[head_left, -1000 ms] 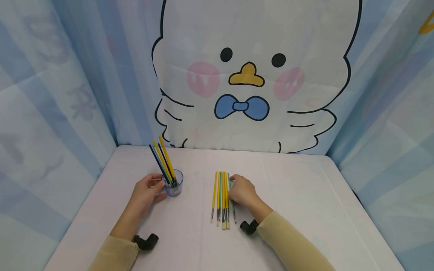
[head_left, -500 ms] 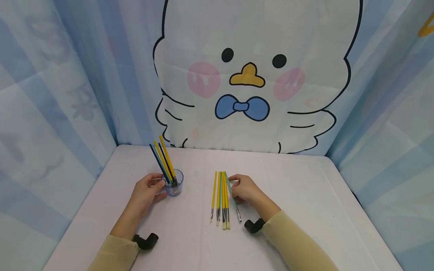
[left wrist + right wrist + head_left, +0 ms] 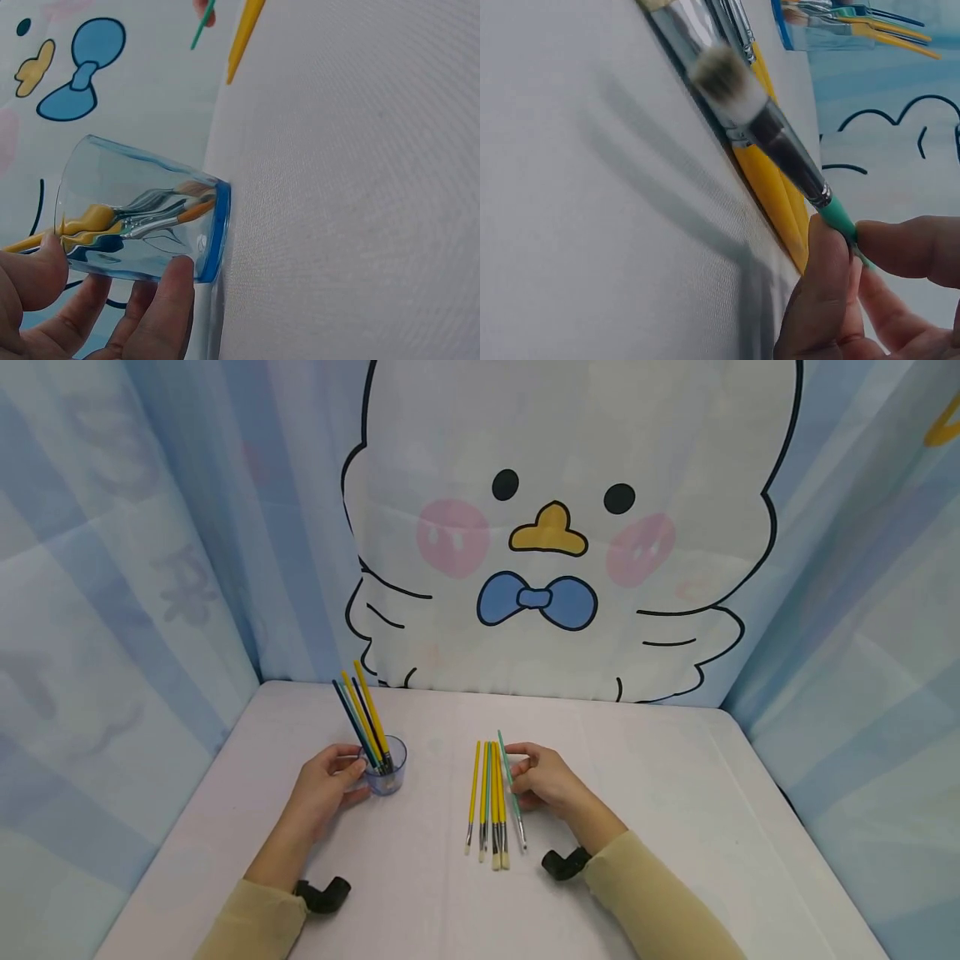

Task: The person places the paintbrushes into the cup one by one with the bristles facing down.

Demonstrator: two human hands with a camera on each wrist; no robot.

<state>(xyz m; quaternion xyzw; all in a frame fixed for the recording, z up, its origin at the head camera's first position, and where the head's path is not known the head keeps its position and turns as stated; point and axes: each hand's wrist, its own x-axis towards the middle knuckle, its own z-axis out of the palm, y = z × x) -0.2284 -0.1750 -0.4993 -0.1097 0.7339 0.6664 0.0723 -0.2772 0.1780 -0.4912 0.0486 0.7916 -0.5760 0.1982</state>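
Note:
In the head view my left hand (image 3: 321, 787) holds the side of a clear bluish plastic cup (image 3: 386, 783), which stands upright on the table. Several paintbrushes (image 3: 368, 720) with yellow, dark blue and green handles lean in it, bristles down, as the left wrist view confirms. My right hand (image 3: 553, 783) pinches a green-handled paintbrush (image 3: 787, 154) between thumb and fingers, its pale bristles pointing towards the near side. That brush is raised at an angle, casting a shadow on the cloth. Just left of it lies a row of yellow and green paintbrushes (image 3: 492, 789), bristle ends nearest me.
A pale cloth covers the table (image 3: 660, 793). Behind it hangs a curtain (image 3: 540, 652) printed with a cartoon chick, and striped blue curtains (image 3: 870, 610) close in both sides. Black wrist mounts (image 3: 324, 896) stick out at each sleeve.
My right hand has drawn the green paintbrush away from the row to the right and lifted it. The left hand and the cup have stayed in place.

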